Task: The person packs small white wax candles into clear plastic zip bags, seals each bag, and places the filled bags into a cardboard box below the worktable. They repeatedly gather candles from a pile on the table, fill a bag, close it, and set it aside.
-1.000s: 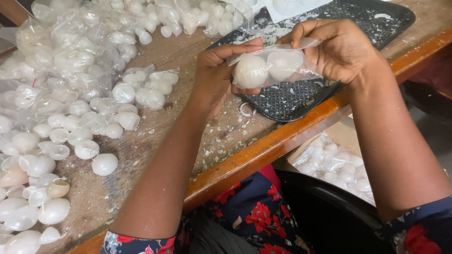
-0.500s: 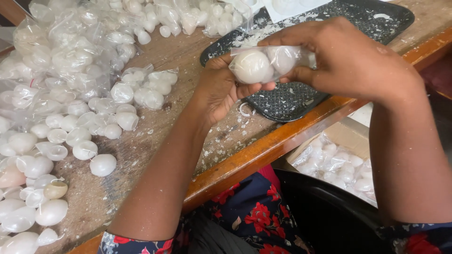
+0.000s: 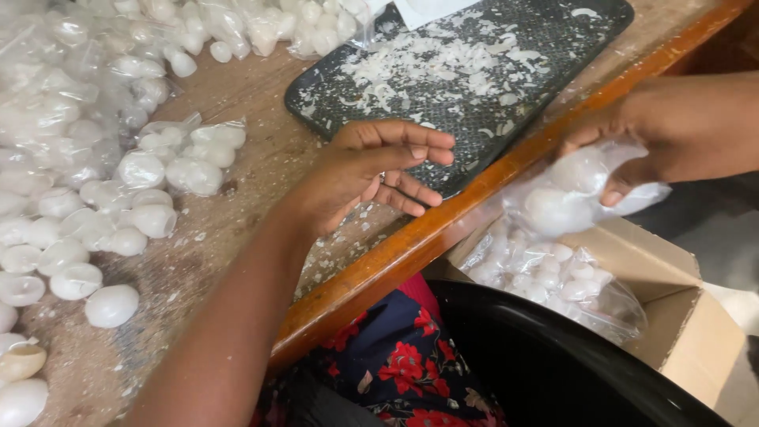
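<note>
Head view: the right hand (image 3: 632, 150) grips a clear bag of white eggs (image 3: 565, 194) over the cardboard box (image 3: 672, 316). The left hand (image 3: 371, 170) hovers empty, fingers loosely spread, above the bench (image 3: 237, 198).

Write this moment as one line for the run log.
left hand: empty, over table | right hand: holds clear bag of white pieces above cardboard box

Both forearms are seen bare, with no sleeves, rings or watch. The left hand (image 3: 371, 170) and right hand (image 3: 632, 142) are ungloved. A dark garment (image 3: 395, 368) printed with red flowers is worn below.
</note>
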